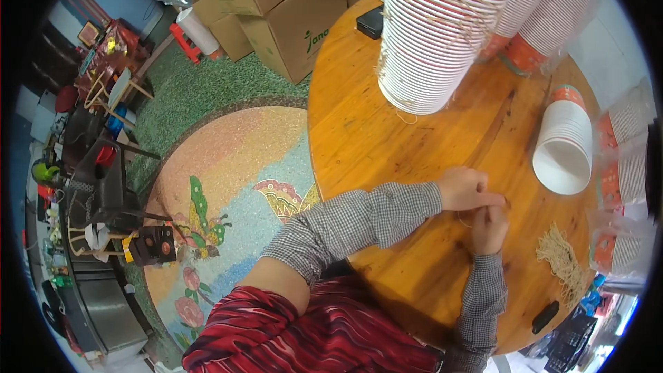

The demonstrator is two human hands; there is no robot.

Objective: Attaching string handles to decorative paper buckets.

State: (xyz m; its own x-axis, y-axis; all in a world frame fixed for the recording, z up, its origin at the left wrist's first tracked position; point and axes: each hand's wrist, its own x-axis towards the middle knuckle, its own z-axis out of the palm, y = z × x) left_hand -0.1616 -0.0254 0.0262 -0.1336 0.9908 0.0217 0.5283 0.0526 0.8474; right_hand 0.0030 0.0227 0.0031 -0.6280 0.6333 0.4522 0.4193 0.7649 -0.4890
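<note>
From where the left hand point(461, 190) and right hand point(490, 233) meet, a way opens over the wooden table point(362, 139) at 10 o'clock. Between 11 and 12, a tall cup stack point(434, 62) blocks passage. A lane runs towards 1 o'clock until wrapped upright cups point(556, 17) close it. Lying cups point(563, 139) obstruct 2 o'clock, bagged cups point(630, 169) the rim near 3. Low pale strands point(561, 262) at 4 and a small black object point(545, 318) at 5 leave room above. The left sleeve point(387, 213) bars 8 to 9, the right sleeve point(485, 290) 6.
</note>
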